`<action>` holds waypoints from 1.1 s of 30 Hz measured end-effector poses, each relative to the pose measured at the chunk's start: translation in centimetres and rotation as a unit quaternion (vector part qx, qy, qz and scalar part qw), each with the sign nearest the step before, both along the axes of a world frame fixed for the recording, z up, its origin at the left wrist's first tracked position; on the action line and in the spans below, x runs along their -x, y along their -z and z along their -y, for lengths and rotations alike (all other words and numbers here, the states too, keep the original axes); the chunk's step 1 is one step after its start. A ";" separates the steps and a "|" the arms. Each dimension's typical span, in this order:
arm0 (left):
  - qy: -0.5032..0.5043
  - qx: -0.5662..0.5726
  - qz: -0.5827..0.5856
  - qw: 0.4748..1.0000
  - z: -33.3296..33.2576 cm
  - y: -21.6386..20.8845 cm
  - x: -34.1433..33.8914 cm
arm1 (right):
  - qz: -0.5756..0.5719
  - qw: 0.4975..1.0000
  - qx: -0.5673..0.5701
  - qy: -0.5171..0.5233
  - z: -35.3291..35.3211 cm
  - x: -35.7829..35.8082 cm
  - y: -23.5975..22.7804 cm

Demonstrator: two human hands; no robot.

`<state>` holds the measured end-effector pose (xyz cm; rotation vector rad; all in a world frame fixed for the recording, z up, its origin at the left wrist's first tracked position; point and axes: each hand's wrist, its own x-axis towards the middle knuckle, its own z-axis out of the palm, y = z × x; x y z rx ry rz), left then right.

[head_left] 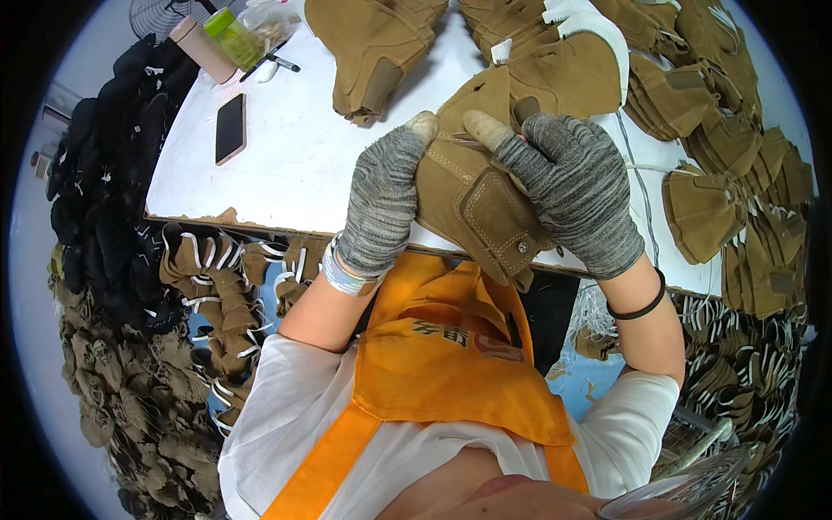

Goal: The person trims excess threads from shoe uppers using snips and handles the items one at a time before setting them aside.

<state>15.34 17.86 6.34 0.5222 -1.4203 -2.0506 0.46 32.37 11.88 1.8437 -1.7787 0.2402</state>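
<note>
Between my hands is a brown suede boot upper (479, 204) with pale stitching, a flap and a round snap near its lower end. It is held over the front edge of the white table (286, 186). My left hand (380, 204), in a grey knit glove with the thumb tip uncovered or pale, is closed on the upper's left side, its fingers hidden beneath. My right hand (576, 186), gloved alike, grips the right side with fingers curled and thumb lying across the top. Just beyond, another brown upper with a white edge (598, 39) touches or overlaps the held one.
A phone (230, 129), a pen (283, 63), a pink bottle (202, 48) and a green cup (230, 35) sit at the table's left. Stacked brown uppers (693, 104) line the right side. Black pieces (108, 191) pile up left of the table. A cord (637, 173) crosses the tabletop.
</note>
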 end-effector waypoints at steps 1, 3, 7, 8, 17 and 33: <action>0.001 -0.006 -0.001 1.000 0.0 -0.1 0.0 | -0.002 1.000 0.001 -0.002 0.0 -0.1 -0.1; 0.004 -0.019 -0.002 1.000 -0.1 -0.2 0.0 | -0.016 1.000 -0.002 -0.002 0.0 -0.2 -0.3; 0.007 -0.034 0.000 0.999 0.0 0.0 0.0 | -0.047 0.999 -0.015 -0.003 -0.1 -0.5 -0.7; 0.008 -0.021 0.011 1.000 0.0 0.0 0.0 | -0.049 0.999 -0.018 -0.004 -0.1 -0.5 -0.8; 0.019 -0.040 0.002 0.999 0.5 0.1 0.0 | -0.108 0.993 0.024 -0.043 1.3 0.2 -0.7; 0.031 -0.065 -0.020 0.997 0.8 -0.4 -0.5 | 0.315 0.947 -0.028 -0.050 1.7 0.9 0.0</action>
